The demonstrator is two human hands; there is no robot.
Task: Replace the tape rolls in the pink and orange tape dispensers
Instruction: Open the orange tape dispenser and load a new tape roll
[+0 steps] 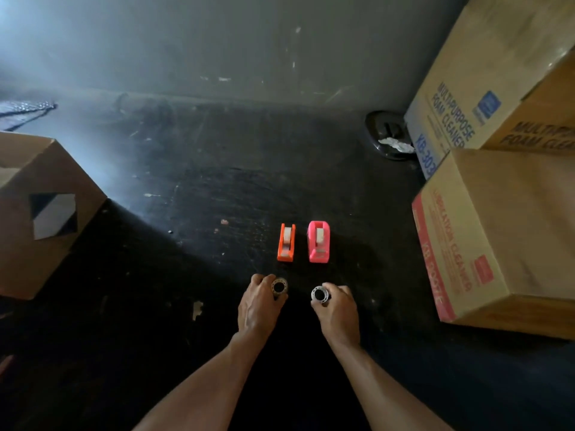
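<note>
Both forearms reach in from the bottom edge. Left hand curls around one tape roll; right hand closes on another roll, both low over the dark floor. Just beyond stand the orange dispenser and pink dispenser, side by side, each apparently with a whitish roll seated, though dim light blurs this. Replacement looks barely begun. Cartons at right read "MULTIPURPOSE FOAM CLEANER" and "LUBRICATION CLEANER".

Cardboard boxes cut off right.
</note>
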